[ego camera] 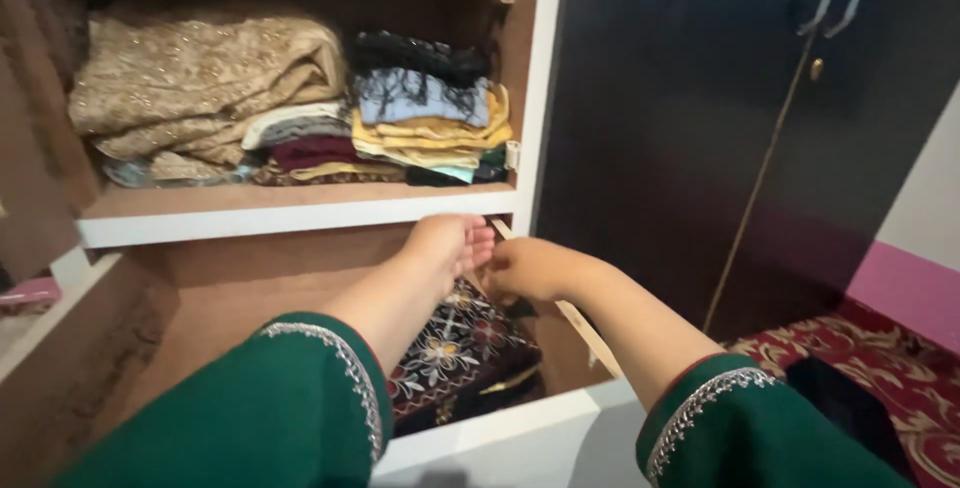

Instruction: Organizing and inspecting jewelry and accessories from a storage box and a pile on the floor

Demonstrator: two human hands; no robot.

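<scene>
Left hand (448, 245) reaching forward at frame centre, fingers stretched out and slightly spread, holding nothing, hovering just above the far edge of a dark embroidered fabric bundle (455, 348). Right hand (528, 270) just beside it, curled narrow with fingertips tucked toward the same far edge; impossible to tell whether cloth is actually pinched there. Both forearms bare below green sleeves (300, 388) trimmed with silver edging.

Bundle lying on the lower shelf (215, 298) of an open wardrobe, in the right corner, dark maroon-black with white and red floral stitching, apparently folded and already resting in place. Rest of that lower shelf bare wood to the left of the bundle. Judging from this, one folded piece in, hands at its back edge tucking or straightening; plenty of room remaining beside it.

Upper shelf (290, 210) already stocked: a bulky beige-gold embroidered cloth pile (200, 78) at upper left, a stack of folded clothes (430, 123) in yellow, pale blue and black at upper centre, thin maroon and white pieces between.

Dark wardrobe door (700, 118) filling the right of the frame; red patterned carpet (900, 368) at lower right. No packages, labels or signs visible.
</scene>
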